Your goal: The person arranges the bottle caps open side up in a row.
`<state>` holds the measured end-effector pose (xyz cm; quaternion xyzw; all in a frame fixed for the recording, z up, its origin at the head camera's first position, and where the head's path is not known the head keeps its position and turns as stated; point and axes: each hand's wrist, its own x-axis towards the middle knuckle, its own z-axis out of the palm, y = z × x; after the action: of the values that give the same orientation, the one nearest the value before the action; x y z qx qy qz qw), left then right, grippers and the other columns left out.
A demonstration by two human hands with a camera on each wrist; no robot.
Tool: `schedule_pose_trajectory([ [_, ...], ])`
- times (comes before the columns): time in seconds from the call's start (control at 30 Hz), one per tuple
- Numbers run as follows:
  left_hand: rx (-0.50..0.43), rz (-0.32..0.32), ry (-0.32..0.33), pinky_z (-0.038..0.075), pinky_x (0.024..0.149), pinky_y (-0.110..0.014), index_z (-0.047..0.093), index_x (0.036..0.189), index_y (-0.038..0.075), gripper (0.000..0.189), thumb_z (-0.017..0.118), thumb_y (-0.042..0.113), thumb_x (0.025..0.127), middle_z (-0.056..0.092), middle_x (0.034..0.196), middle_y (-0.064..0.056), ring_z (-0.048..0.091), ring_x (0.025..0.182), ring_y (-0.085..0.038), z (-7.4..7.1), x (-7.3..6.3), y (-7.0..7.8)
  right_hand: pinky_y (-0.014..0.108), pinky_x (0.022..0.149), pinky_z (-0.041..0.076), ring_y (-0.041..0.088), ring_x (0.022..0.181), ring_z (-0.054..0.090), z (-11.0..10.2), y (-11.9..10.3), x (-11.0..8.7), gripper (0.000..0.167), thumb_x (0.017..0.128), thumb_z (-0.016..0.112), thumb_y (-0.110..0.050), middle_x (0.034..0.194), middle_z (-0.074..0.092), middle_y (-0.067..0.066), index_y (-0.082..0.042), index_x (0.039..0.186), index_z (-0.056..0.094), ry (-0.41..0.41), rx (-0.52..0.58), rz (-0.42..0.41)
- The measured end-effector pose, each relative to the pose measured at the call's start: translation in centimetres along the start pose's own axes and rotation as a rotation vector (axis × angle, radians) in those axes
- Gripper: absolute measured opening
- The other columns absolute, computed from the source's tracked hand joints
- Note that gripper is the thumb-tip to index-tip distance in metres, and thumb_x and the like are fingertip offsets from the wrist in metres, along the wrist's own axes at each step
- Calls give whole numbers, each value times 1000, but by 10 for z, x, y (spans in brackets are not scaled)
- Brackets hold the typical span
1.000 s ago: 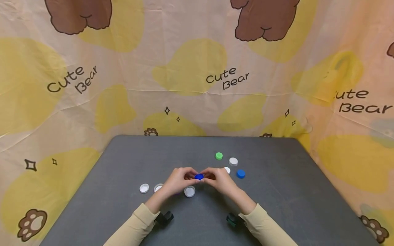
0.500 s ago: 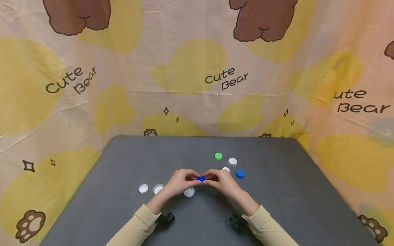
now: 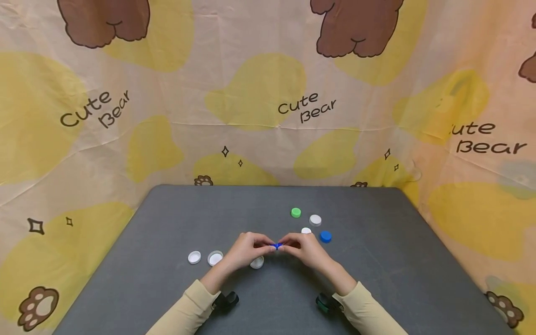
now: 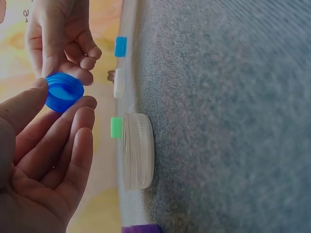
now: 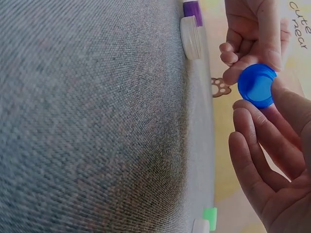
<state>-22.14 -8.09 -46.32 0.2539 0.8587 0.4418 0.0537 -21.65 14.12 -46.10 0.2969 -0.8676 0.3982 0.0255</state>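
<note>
Between my hands, above the grey table, is a dark blue bottle cap [image 3: 277,246]. My left hand [image 3: 248,249] pinches one side of it between thumb and fingertips. On the other side my right hand [image 3: 304,248] pinches it the same way. In the right wrist view the open hollow of the blue cap [image 5: 257,86] shows, with ridges round its outside in the left wrist view. The other fingers of both hands are loosely bent. Below my left hand lies a white cap [image 3: 257,263], partly covered by it.
Beyond my right hand lie a green cap [image 3: 296,212], two white caps [image 3: 315,220] and a lighter blue cap [image 3: 325,237]. Two more white caps [image 3: 194,257] lie to the left. A purple cap [image 4: 141,229] shows in the wrist views. A printed cloth [image 3: 251,93] hangs behind the table.
Both hands, holding the blue cap, have shifted slightly right and nearer to me. The cap has tilted, showing a thinner outline in the head view. The caps on the table stay put.
</note>
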Motion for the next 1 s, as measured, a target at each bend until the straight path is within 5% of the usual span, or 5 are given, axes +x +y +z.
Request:
schedule_pose_trajectory([
  [0.57, 27, 108, 82, 52, 67, -19, 75, 98, 19, 17, 70, 29, 85, 73, 88, 6, 63, 73, -1, 1, -2, 2, 22, 62, 52, 17, 67, 66, 1, -3, -1, 19, 90, 63, -33, 74, 70, -1, -17, 88, 72, -28, 109, 121],
  [1.0, 14, 147, 70, 52, 69, -18, 73, 105, 16, 26, 76, 21, 80, 73, 89, 3, 66, 77, -3, 2, -5, 2, 29, 58, 56, 21, 64, 69, 6, -3, -1, 27, 90, 64, -30, 71, 70, 7, -4, 86, 71, -45, 240, 237],
])
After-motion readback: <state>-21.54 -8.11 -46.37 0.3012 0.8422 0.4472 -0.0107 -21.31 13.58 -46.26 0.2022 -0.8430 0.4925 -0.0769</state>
